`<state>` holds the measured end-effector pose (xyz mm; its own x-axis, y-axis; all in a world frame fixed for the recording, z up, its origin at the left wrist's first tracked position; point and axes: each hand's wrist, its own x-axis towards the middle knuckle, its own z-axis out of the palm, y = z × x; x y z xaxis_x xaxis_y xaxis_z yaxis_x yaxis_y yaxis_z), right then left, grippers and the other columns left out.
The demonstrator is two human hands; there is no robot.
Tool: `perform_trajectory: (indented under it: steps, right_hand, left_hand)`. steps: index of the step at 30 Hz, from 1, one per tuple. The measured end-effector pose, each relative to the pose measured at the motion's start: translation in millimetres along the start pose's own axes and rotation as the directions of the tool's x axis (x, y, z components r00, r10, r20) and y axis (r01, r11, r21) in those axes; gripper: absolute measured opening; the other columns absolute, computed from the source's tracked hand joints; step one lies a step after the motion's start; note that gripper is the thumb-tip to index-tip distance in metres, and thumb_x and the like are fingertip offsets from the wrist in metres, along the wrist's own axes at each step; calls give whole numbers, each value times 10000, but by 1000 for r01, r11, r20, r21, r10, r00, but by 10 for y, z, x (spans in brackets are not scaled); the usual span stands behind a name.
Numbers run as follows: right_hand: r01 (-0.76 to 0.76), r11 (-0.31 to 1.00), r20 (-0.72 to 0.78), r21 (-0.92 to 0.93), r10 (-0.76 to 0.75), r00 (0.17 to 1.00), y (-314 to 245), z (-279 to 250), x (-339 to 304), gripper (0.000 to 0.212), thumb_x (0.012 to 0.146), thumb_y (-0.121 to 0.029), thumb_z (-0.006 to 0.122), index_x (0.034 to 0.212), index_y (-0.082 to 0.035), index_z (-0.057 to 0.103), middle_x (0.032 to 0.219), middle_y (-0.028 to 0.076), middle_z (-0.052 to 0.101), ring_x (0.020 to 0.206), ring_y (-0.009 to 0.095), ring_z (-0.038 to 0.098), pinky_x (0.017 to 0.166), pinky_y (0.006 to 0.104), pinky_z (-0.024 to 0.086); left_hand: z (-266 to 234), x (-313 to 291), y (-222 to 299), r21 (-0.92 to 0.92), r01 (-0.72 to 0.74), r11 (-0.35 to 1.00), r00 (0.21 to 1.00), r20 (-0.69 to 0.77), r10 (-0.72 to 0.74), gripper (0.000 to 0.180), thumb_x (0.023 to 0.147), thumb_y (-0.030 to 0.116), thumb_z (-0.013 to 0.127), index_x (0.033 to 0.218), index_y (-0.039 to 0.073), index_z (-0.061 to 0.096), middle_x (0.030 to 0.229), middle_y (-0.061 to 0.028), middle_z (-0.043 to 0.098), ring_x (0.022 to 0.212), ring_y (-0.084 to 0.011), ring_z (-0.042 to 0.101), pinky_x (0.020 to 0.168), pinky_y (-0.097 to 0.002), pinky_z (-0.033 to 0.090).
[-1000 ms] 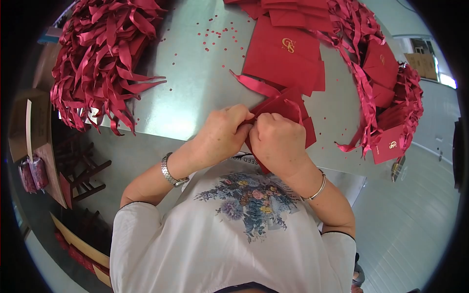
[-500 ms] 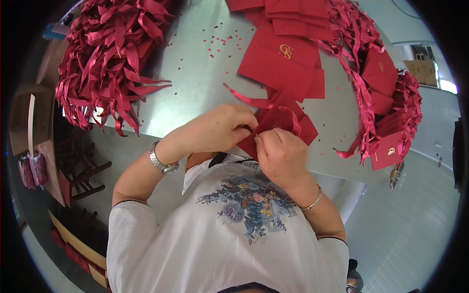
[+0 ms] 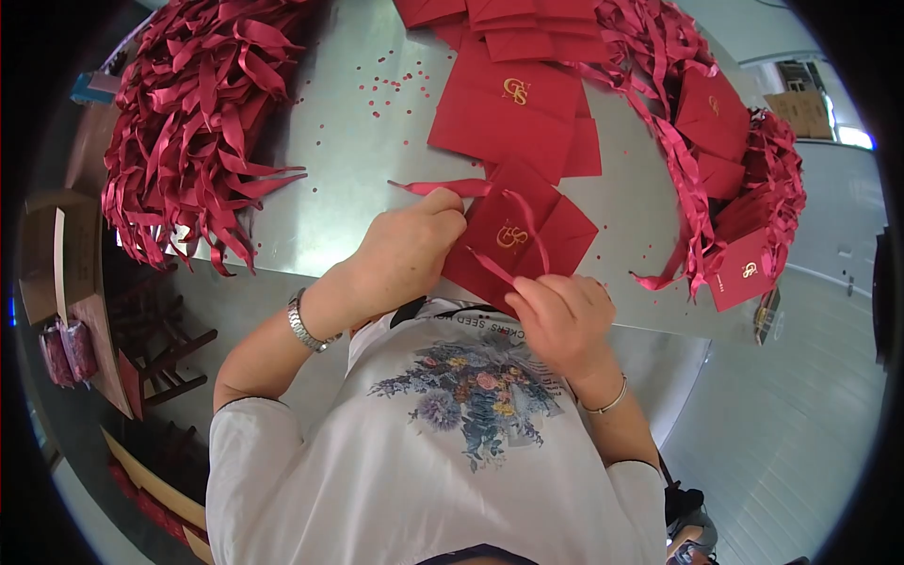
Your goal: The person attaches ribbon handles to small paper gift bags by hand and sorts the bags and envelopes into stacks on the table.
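A small red paper bag point(image 3: 485, 221) with a gold emblem lies tilted at the near edge of the metal table. My left hand point(image 3: 414, 240) is closed at its left edge, fingers curled under; what they hold is hidden. Just beyond those fingers a red ribbon point(image 3: 428, 187) stretches out to the left. My right hand point(image 3: 563, 315) pinches a second red ribbon point(image 3: 491, 266) at the bag's lower right. This ribbon's pointed tip lies across the bag's face, and a loop of it curves up toward the top.
Flat red bags point(image 3: 508, 104) overlap in a stack beyond my hands. A big heap of ribboned bags point(image 3: 202, 122) fills the table's left side; more ribboned bags point(image 3: 720, 179) lie at right. Small red paper dots point(image 3: 386, 85) dot the metal table point(image 3: 330, 221).
My hands have moved apart, the left leftward and the right slightly down and right. The bag's emblem has come into view, and a ribbon tip now shows from my right hand.
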<state>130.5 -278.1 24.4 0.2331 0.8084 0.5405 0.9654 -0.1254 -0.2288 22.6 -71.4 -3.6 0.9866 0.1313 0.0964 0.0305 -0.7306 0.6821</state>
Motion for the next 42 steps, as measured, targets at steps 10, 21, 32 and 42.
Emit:
perform_trajectory:
  steps: [10,21,32,42]
  right_hand:
    - [-432,898,229,85,404,886,87,174,-311,868,713,-363,812,1362,53,411,1262,210,501,1096,371,497,949,451,406]
    - [-394,917,236,60,370,898,122,186,-322,750,715,-389,800,1292,6,529,1227,153,506,1069,337,492,934,434,411]
    - [-377,925,210,55,358,910,107,188,-313,645,721,-366,800,1206,5,594,1202,130,529,1044,314,505,911,415,420]
    - [-372,927,203,52,355,913,121,201,-315,637,724,-386,796,1191,2,603,1192,130,534,1043,312,509,910,413,421]
  left_hand:
    - [5,-29,-29,138,25,990,1000,-14,-24,126,792,-33,585,896,39,579,988,-107,573,804,-321,619,649,-397,522]
    - [-439,118,-374,20,335,942,859,-416,-297,263,794,33,621,1047,80,674,1090,-122,625,886,-311,631,741,-383,517]
    - [-146,274,-328,252,51,966,968,-252,15,107,764,35,667,863,50,630,956,-112,600,906,-323,551,791,-413,462]
    - [-268,190,-386,344,88,935,943,-330,33,102,764,72,678,836,55,607,909,-90,596,881,-307,554,787,-401,455]
